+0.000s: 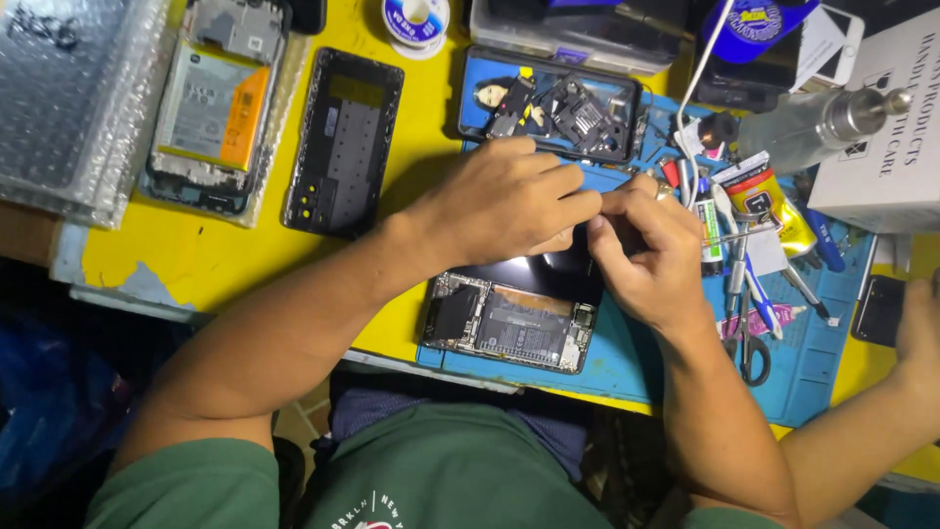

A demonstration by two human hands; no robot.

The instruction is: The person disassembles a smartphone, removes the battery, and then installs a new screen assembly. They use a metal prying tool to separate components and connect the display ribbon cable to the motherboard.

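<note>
Far left on your yellow tabletop, a sheet of clear bubble wrap, then an opened phone showing its pale battery with an orange strip, then a black rectangular phone back frame. Now your left hand, fingers curled and pinched together with the tips against your right hand, right over the opened black smartphone with its bare circuit board, which lies on the blue work mat at the table's near edge. What the fingertips pinch, I cannot tell. Your right hand is curled tight, thumb to fingertips. Further right, scissors with black handles, and another person's hand at the edge.
</note>
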